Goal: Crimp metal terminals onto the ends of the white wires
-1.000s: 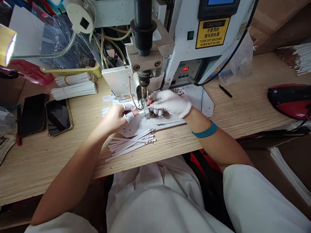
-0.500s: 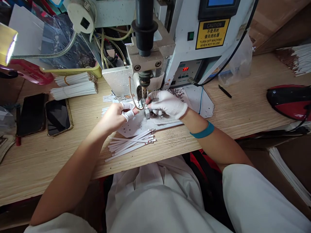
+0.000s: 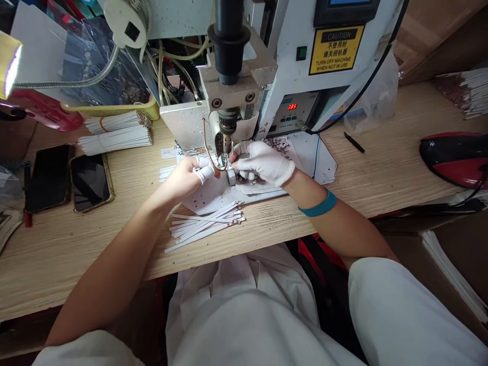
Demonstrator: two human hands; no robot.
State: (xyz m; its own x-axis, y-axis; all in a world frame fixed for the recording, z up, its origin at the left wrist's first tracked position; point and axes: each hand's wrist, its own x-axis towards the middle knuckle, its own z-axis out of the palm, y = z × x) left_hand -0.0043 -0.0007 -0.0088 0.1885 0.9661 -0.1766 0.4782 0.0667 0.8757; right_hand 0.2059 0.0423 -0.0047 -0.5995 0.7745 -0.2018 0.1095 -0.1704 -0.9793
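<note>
My left hand (image 3: 188, 175), with white finger cots on its fingertips, is pinched shut right under the machine's pressing tip (image 3: 227, 145); what it holds is too small to make out. My right hand (image 3: 265, 162), in a white glove, is pinched from the other side at the same spot, beside a small metal block (image 3: 231, 176). Both hands rest over a white sheet (image 3: 213, 195) on the wooden table (image 3: 381, 168). A loose pile of white strips (image 3: 206, 223) lies just in front of my left hand.
The white machine (image 3: 290, 56) carries a yellow caution label and a red readout (image 3: 292, 107). Bundled white strips (image 3: 116, 134) and two phones (image 3: 70, 178) lie left. A red and black object (image 3: 455, 155) sits right, with more strips (image 3: 463, 91) at the far right.
My left hand has moved a little to the right, closer under the pressing tip. My right hand has stayed in place.
</note>
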